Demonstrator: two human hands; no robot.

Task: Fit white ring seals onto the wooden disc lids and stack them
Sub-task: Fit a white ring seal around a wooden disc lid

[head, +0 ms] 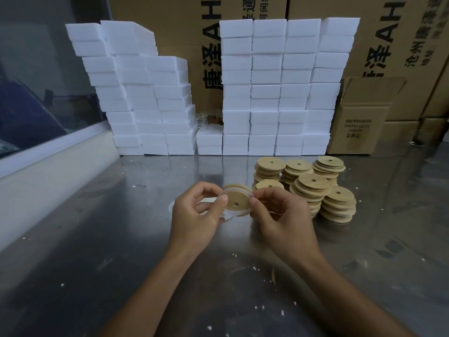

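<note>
While both hands pinch it from opposite sides, the disc (236,203) is held tilted just above the table (97,239), its face with the small centre hole turned toward the camera. The left hand (196,210) grips the disc's left edge with thumb and curled fingers, and the right hand (279,212) grips the right edge the same way. A white ring (227,190) runs around the disc's rim where it shows at the top and lower left; whether it is fully seated cannot be told.

Just behind and to the right of the right hand stand the stacks (313,188) of finished-looking discs, some leaning, the nearest almost touching the knuckles. Left of the hands and toward the camera the steel surface lies open, dotted with white crumbs (254,267). Farther back, a wall of white foam blocks (274,93) closes off the table's far edge, with cartons (364,117) behind and at its right. A pale ledge (48,171) bounds the left side.
</note>
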